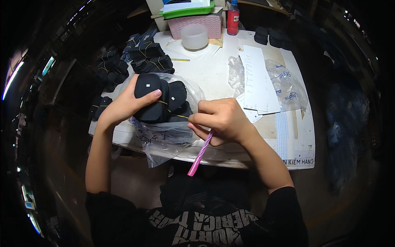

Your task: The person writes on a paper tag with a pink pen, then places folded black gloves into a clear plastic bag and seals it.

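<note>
My left hand grips a bundle of black padded fabric pieces, its thumb lying across the top piece. Small white square marks show on two of the pieces. A thin yellow rubber band runs from the bundle to the fingertips of my right hand, which pinches it. Tucked in that same hand, a pink striped pen points down toward the table's front edge. Beneath the bundle spreads a clear plastic bag with blue print, hanging over the front edge.
More banded black bundles are piled at the back left. White papers lie on another plastic bag at right. Behind stand a translucent bowl, a pink patterned box, a green tray and a red bottle.
</note>
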A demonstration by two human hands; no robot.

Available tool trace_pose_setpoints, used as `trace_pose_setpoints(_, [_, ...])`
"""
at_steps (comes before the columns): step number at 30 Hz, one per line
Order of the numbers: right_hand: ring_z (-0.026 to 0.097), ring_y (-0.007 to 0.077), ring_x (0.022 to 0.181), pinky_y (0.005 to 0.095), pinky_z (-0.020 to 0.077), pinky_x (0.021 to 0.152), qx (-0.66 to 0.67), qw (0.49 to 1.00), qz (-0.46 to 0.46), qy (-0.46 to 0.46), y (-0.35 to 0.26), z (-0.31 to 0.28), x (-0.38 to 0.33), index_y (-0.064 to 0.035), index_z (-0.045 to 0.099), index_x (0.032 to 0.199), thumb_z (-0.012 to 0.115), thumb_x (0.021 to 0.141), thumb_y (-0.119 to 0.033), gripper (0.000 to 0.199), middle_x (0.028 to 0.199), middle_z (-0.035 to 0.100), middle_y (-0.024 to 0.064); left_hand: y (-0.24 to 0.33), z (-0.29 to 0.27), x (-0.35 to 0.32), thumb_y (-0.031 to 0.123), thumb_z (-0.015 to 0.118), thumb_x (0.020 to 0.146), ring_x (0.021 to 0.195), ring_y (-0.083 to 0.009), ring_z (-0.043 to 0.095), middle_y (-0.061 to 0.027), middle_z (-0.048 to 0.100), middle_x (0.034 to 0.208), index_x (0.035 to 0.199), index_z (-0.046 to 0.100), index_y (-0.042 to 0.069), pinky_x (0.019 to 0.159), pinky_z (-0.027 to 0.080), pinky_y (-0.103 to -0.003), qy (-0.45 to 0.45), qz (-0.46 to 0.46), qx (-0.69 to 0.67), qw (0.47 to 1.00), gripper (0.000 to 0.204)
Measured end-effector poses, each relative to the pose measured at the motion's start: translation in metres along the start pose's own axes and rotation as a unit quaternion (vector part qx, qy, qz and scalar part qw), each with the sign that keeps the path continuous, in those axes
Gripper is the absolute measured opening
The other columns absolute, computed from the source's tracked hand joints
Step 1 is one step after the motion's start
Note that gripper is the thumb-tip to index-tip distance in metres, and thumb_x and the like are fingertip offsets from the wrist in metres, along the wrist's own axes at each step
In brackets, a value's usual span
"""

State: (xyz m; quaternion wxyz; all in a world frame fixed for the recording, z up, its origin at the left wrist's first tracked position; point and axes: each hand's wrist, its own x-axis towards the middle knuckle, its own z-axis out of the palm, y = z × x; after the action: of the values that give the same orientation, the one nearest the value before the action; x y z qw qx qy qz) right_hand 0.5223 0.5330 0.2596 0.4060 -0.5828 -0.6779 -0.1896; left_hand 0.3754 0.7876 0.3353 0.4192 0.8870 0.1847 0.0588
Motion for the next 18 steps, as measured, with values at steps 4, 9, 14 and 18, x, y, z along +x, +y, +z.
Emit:
trace_pose_setpoints(4, [0.068,0.0259,0.065,0.0371,0.0542,0.058,0.031,0.996,0.061,-0.054,0.006,-0.001,0.001,-0.0141,0.076,0.103,0.080,0.078,-0.015,0.025,0.088,0.065,0.0036,0.006,-0.012,-0.009,0.054,0.082,0.093,0.107,-0.0195,0.066,-0.0152,0.068,0.123,0.144,0.052,-0.002,0.091,0.056,-0.032,-0.050,-0.076,0.164,0.982,0.082])
trace_pose_setpoints(9, [0.070,0.0270,0.067,0.0378,0.0576,0.062,0.006,0.990,0.115,-0.079,0.015,0.003,-0.003,-0.0147,0.072,0.123,0.081,0.080,-0.015,0.045,0.100,0.066,0.0064,0.021,-0.026,-0.020,0.057,0.082,0.091,0.097,-0.0283,0.075,-0.0221,0.076,0.110,0.131,0.066,-0.005,0.085,0.059,-0.040,-0.080,-0.125,0.298,0.943,0.075])
trace_pose_setpoints(14, [0.074,0.0295,0.077,0.0404,0.0611,0.067,-0.084,0.968,0.190,-0.140,0.018,0.005,-0.001,-0.0119,0.066,0.123,0.078,0.084,-0.010,0.041,0.109,0.066,0.0083,0.023,-0.048,-0.035,0.045,0.071,0.101,0.108,-0.0422,0.075,-0.0337,0.074,0.112,0.129,0.068,-0.013,0.095,0.058,-0.045,0.084,-0.082,0.420,0.900,0.064])
trace_pose_setpoints(18, [0.074,0.0256,0.073,0.0377,0.0607,0.062,-0.024,0.994,0.092,0.049,0.014,0.002,0.001,-0.0111,0.069,0.108,0.078,0.078,0.002,0.034,0.101,0.066,0.0050,0.030,-0.095,-0.045,0.031,0.068,0.106,0.110,-0.0260,0.076,-0.0212,0.077,0.121,0.141,0.062,-0.006,0.097,0.059,-0.036,0.058,-0.069,0.252,0.964,0.051])
